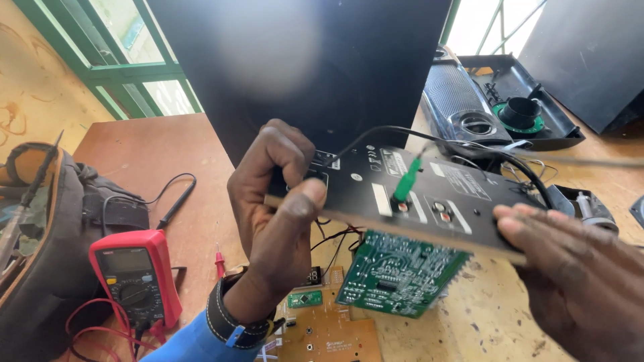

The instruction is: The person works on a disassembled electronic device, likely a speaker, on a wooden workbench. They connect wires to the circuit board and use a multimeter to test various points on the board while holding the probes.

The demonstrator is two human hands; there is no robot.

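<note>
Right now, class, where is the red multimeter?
The red multimeter lies at lower left on the brown table, between the dark tool bag and the left hand.

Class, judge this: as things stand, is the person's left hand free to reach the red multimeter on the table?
Probably not at once: the left hand is gripping the black rectangular panel. The red multimeter lies unobstructed on the table below it.

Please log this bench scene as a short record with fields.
left hand: grips the left end of the black panel
right hand: fingers on the panel's right edge
panel: tilted, held above the table; green plug in a socket; black cable over it
under panel: green circuit board
table left: red multimeter, bag
behind: black cabinet
</note>
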